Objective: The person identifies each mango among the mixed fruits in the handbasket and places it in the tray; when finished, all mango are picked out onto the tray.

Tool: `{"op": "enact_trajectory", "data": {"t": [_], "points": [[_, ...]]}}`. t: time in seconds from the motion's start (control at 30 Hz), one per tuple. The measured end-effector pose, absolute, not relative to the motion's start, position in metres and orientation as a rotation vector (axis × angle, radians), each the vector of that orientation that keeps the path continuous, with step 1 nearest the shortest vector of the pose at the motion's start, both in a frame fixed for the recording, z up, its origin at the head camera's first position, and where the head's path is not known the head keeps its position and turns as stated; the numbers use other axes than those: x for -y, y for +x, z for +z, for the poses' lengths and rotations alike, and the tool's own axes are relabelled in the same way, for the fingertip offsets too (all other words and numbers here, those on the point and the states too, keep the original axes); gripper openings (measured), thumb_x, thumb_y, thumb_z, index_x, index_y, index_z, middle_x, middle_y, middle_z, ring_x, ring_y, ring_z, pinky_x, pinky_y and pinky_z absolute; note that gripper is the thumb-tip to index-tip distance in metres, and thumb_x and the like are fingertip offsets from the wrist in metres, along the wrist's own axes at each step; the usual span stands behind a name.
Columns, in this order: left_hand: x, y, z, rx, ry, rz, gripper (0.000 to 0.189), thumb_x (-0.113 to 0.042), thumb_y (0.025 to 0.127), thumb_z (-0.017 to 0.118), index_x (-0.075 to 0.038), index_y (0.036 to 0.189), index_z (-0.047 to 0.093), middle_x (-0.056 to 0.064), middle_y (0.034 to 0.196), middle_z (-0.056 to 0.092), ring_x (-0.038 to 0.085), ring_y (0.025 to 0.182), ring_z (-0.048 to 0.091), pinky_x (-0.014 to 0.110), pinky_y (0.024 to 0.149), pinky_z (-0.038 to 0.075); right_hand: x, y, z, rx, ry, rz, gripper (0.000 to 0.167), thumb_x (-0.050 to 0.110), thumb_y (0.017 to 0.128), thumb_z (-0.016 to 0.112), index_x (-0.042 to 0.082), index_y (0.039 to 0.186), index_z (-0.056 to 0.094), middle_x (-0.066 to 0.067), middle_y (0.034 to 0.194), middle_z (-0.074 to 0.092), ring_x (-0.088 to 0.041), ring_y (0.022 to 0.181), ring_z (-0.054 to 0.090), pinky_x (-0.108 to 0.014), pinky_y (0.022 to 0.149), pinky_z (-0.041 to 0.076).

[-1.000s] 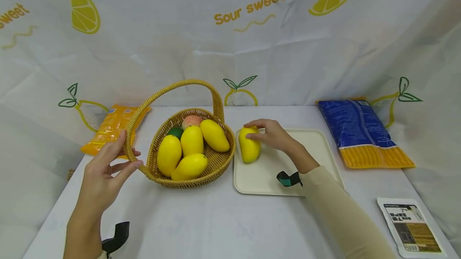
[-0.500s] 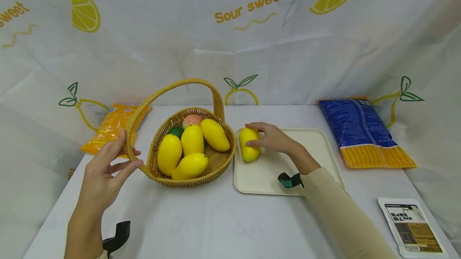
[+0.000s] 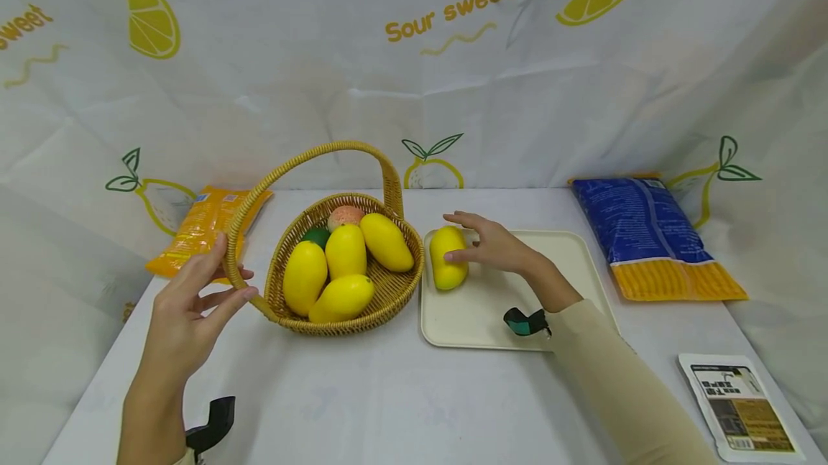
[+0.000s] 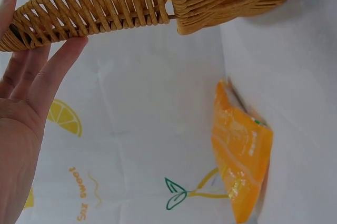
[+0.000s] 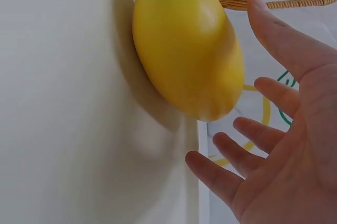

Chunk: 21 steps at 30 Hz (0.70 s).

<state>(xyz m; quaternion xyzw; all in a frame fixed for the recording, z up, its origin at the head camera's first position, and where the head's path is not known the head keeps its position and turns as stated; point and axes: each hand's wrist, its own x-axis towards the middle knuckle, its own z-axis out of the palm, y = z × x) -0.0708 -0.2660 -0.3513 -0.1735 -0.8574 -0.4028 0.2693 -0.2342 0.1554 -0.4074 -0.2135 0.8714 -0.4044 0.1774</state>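
My left hand (image 3: pixel 183 314) pinches the side of the arched handle (image 3: pixel 310 154) of a wicker basket (image 3: pixel 338 330). In the left wrist view, fingers and thumb lie on either side of that woven handle (image 4: pixel 105 5). Several yellow mangoes (image 3: pixel 304 279) fill the basket, with a pinkish round fruit (image 3: pixel 346 217) and a green one (image 3: pixel 317 237) behind them. To the right, a single mango (image 3: pixel 446 274) lies at the left end of a cream tray (image 3: pixel 479 325). Beside it is my right hand (image 3: pixel 498 246), fingers spread; the right wrist view shows a gap between palm and mango (image 5: pixel 184 39).
An orange packet (image 3: pixel 194 235) lies behind my left hand. At the back right is a blue and orange bag (image 3: pixel 647 235), and a flat white pouch (image 3: pixel 737 407) lies at the front right. A printed white cloth (image 3: pixel 310 77) hangs behind the table.
My right hand has loosened from the mango on the tray, its fingers straightening and drawing slightly to the right. The left hand still holds the handle and the basket has stayed put.
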Motion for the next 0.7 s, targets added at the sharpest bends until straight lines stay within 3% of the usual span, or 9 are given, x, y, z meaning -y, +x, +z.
{"op": "enact_trajectory", "data": {"t": [0.3,0.7], "points": [[0.266,-0.071,-0.351,2.313,-0.469,-1.093,0.096,0.025,0.069,0.078,-0.006,0.153,0.044,-0.016,0.112,0.060,-0.010,0.103,0.064,0.004,0.080,0.055,-0.157,-0.233,-0.400,-2.509,-0.649,-1.130,0.084,0.037,0.089,0.079,0.020,0.159,0.036,-0.009,0.171,0.022,-0.034,0.160,0.020,-0.063,0.123,0.035],[0.268,-0.071,-0.353,2.310,-0.474,-1.101,0.095,0.024,0.069,0.078,-0.006,0.152,0.045,-0.019,0.113,0.060,-0.010,0.103,0.064,0.005,0.080,0.056,-0.142,-0.226,-0.371,-2.535,-0.882,-1.180,0.082,0.030,0.087,0.083,0.016,0.157,0.041,-0.005,0.165,0.038,-0.030,0.154,0.034,-0.061,0.121,0.039]]}}
